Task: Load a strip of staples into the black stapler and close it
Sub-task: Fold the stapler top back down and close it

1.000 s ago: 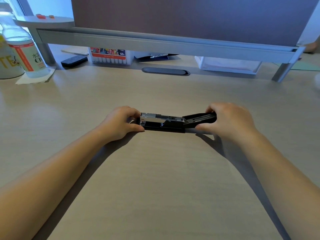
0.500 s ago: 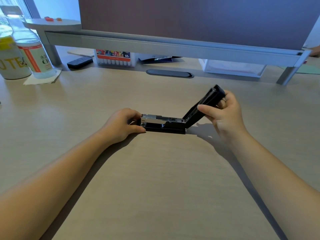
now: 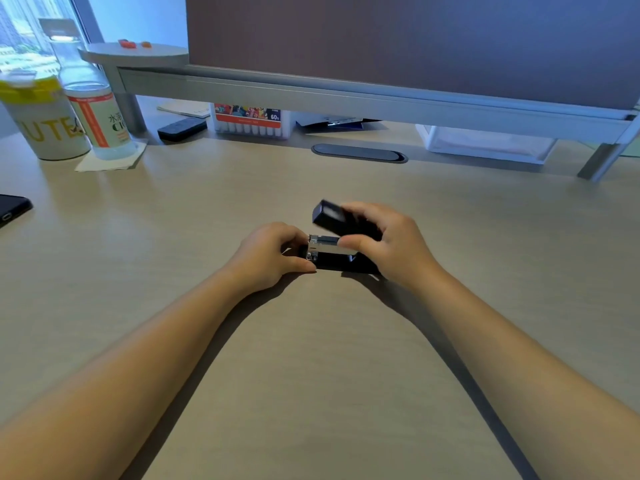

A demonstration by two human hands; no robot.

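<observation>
The black stapler (image 3: 330, 261) lies on the wooden desk in the middle of the head view. Its silver staple channel (image 3: 323, 244) shows between my hands. My left hand (image 3: 268, 254) pinches the stapler's left front end and holds the base down. My right hand (image 3: 388, 242) grips the black top cover (image 3: 329, 216), which is tilted over the channel with its free end pointing up and to the left, a gap still under it. I cannot tell whether staples lie in the channel.
At the back left stand a white cup (image 3: 45, 123) and a clear bottle (image 3: 97, 109) on a napkin. A phone (image 3: 12, 209) lies at the left edge. Under the monitor riser (image 3: 346, 98) sit a marker box (image 3: 247, 124), a remote (image 3: 181, 128) and a clear tray (image 3: 485, 143).
My right hand has swung the top cover from lying flat out to the right, up through upright, and over to the left above the channel. My left hand stays on the front end.
</observation>
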